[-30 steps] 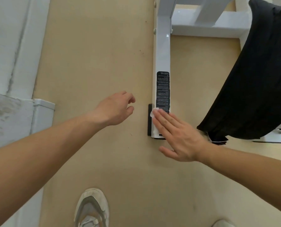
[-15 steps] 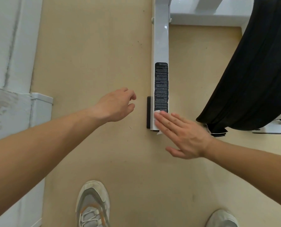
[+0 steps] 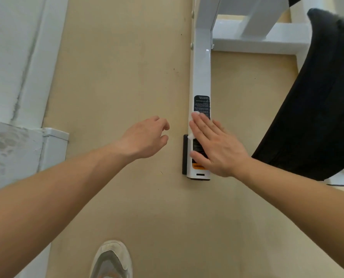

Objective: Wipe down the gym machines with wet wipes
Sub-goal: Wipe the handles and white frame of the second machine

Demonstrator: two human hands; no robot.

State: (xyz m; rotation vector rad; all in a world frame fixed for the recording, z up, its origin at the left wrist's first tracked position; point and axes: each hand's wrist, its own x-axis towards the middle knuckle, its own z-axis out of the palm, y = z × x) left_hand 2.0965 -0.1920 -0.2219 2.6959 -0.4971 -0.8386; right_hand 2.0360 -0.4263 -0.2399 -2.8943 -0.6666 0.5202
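Observation:
A white metal base bar (image 3: 200, 73) of a gym machine lies on the tan floor, running away from me, with a black text label (image 3: 202, 104) on its top. My right hand (image 3: 215, 146) lies flat on the bar's near end, fingers straight, pressing a white wet wipe (image 3: 193, 117) onto it. Only the wipe's edge shows at my fingertips and by my index finger. My left hand (image 3: 147, 137) hovers to the left of the bar, fingers loosely curled, holding nothing.
A black padded seat (image 3: 315, 109) slopes over the frame on the right. White cross members (image 3: 255, 40) join the bar farther away. A black rubber foot (image 3: 185, 154) sits at the bar's left side. A white wall and ledge (image 3: 54, 137) stand left. My shoe (image 3: 112, 259) is below.
My right hand has slid with the wipe away from me along the bar, from its near end up onto the black label. My left hand stays beside the bar.

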